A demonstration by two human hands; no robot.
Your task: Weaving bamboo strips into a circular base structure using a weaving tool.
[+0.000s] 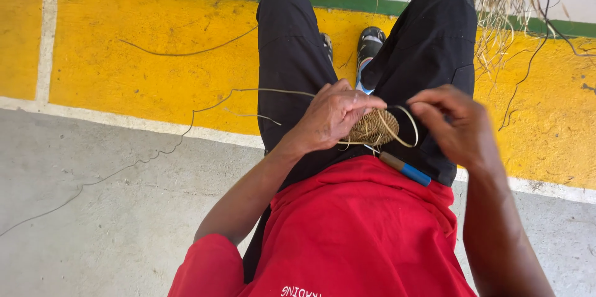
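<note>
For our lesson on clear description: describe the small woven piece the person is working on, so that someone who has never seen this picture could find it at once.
Start at the person's black trousers, seen from above over the yellow floor band. On the lap, between the left hand and right hand, sits the small woven disc. Unlike the loose straw strands around, it is tightly coiled, round and tan.
</note>
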